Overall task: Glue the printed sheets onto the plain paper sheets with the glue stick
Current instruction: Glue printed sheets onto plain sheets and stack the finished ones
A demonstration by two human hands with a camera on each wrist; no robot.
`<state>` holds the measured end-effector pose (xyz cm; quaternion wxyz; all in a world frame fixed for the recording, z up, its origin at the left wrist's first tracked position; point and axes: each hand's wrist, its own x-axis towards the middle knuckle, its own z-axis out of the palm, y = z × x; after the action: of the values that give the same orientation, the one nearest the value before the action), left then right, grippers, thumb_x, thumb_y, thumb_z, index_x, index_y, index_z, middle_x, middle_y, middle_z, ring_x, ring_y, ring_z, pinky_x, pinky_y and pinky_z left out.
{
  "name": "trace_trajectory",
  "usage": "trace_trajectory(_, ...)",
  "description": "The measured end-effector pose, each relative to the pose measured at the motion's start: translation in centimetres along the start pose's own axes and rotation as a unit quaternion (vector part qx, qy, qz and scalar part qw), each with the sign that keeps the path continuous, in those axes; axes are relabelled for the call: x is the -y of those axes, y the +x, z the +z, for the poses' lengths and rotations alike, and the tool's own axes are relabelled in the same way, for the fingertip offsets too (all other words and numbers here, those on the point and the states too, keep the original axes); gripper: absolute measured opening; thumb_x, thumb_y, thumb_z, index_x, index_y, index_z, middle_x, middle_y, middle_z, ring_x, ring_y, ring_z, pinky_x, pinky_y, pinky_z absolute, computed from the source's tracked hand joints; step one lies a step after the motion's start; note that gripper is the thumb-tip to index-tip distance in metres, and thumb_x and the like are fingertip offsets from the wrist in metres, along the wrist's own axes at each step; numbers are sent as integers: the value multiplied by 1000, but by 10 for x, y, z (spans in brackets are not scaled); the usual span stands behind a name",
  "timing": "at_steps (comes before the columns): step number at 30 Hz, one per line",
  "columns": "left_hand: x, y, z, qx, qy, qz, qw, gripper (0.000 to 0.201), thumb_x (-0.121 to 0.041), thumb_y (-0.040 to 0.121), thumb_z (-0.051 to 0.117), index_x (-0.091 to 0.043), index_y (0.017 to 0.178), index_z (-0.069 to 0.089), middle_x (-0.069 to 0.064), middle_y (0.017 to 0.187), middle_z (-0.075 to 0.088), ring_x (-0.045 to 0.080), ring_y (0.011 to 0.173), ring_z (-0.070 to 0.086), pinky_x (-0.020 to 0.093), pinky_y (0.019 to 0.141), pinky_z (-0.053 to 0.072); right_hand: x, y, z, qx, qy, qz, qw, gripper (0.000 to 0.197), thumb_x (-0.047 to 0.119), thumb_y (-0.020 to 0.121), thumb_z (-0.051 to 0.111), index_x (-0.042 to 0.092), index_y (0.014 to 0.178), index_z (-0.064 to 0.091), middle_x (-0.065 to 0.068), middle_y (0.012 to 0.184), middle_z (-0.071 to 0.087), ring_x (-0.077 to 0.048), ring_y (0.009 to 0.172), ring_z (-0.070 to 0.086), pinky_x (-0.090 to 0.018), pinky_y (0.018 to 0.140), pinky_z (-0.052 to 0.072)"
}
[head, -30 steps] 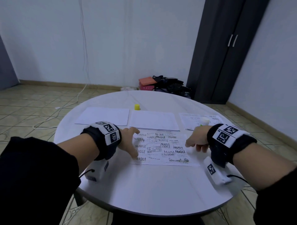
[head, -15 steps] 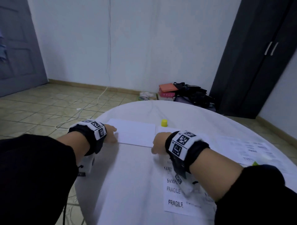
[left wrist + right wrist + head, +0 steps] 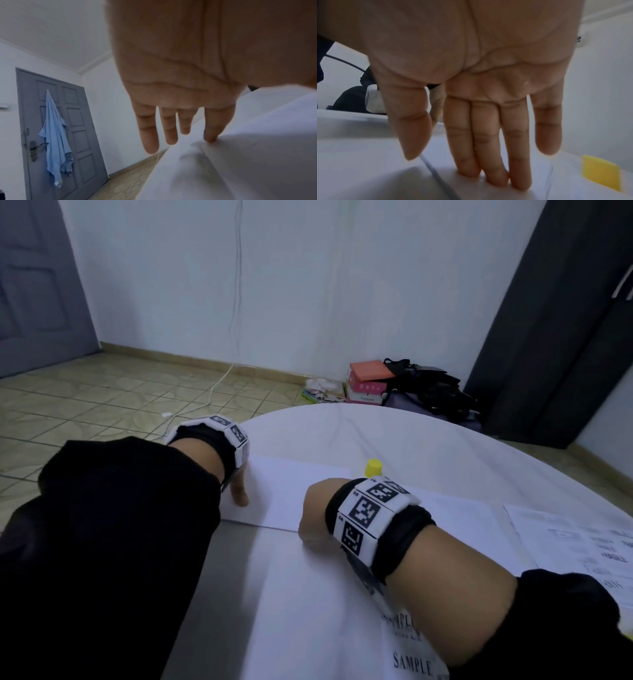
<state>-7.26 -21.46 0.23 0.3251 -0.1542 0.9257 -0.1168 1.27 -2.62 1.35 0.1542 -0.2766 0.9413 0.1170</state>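
Note:
A plain white sheet lies at the left side of the round white table. My left hand rests at the sheet's left edge, fingers straight, one fingertip touching the white surface. My right hand presses flat, straight fingers onto the sheet near its right corner. The glue stick's yellow cap stands just beyond my right wrist, also in the right wrist view. A printed SAMPLE sheet lies under my right forearm.
A second plain sheet and another printed sheet lie to the right. The table edge runs just left of my left hand. Boxes and a dark bag sit on the floor by the wall, beside a dark cupboard.
Both hands left the printed sheet and moved left onto the plain sheet. The right hand, earlier curled round a white stick, is now flat. The head view swung left.

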Motion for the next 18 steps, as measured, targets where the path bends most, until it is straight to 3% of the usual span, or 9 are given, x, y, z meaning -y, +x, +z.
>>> trace_trajectory(2, -9, -50, -5, -37, 9, -12, 999, 64, -71, 15, 82, -21, 43, 55, -2, 56, 58, 28, 75, 64, 50, 80, 54, -2, 2, -2, 14, 12, 8, 1000, 34, 23, 92, 53, 15, 61, 44, 4, 62, 41, -16, 56, 41, -17, 42, 23)
trace_trajectory(4, -19, -75, -5, -82, 27, -19, 996, 58, -62, 35, 88, -20, 45, 50, 1, 61, 49, 27, 82, 58, 51, 78, 54, -2, 3, -6, 41, 12, 5, 999, 27, 22, 95, 49, 10, 71, 51, 0, 69, 42, -20, 63, 42, -18, 44, 24)
trace_trajectory(6, -24, -82, -6, -119, 37, -28, 992, 54, -54, 46, 89, -18, 51, 49, 3, 65, 46, 27, 87, 54, 52, 76, 54, 0, 4, -6, 38, 1, 8, 999, 34, 21, 97, 45, 10, 65, 41, -1, 66, 38, -14, 55, 36, -20, 42, 26)
trace_trajectory(9, -25, -81, -2, -124, 38, -42, 991, 52, -49, 49, 90, -16, 57, 51, 5, 69, 51, 33, 95, 60, 54, 79, 52, 0, 4, -1, 19, -10, 0, 1000, 39, 19, 97, 44, 13, 60, 31, 1, 61, 32, -9, 49, 28, -15, 32, 25)
trace_trajectory(11, -23, -68, 1, -123, 19, -28, 992, 53, -48, 40, 92, -16, 63, 56, 4, 67, 52, 33, 87, 62, 55, 74, 52, 0, 3, 2, 6, -18, 9, 1000, 37, 19, 95, 46, 13, 61, 32, 1, 60, 32, -10, 48, 30, -18, 35, 24)
trace_trajectory(13, -17, -40, 5, -130, 2, -6, 992, 81, -53, 16, 88, -21, 85, 60, 3, 77, 56, 33, 81, 63, 57, 69, 52, 0, 2, 5, -14, -8, 15, 1000, 24, 20, 92, 49, 12, 70, 46, 0, 62, 40, -16, 56, 41, -20, 42, 25)
trace_trajectory(15, -10, -1, 13, -157, -25, 30, 987, 115, -56, 1, 80, -24, 108, 49, 4, 90, 61, 33, 82, 63, 56, 70, 52, 0, 0, 6, -31, 0, 12, 999, 16, 21, 90, 52, 10, 92, 63, -2, 74, 56, -21, 71, 52, -21, 49, 34)
trace_trajectory(18, -4, -3, 29, -193, -99, 56, 974, 142, -51, 19, 88, -29, 140, 18, 6, 121, 62, 34, 101, 62, 49, 85, 50, 1, -1, 9, -35, 18, 20, 999, 28, 21, 90, 52, 7, 111, 64, -6, 110, 67, -22, 93, 64, -24, 67, 42)
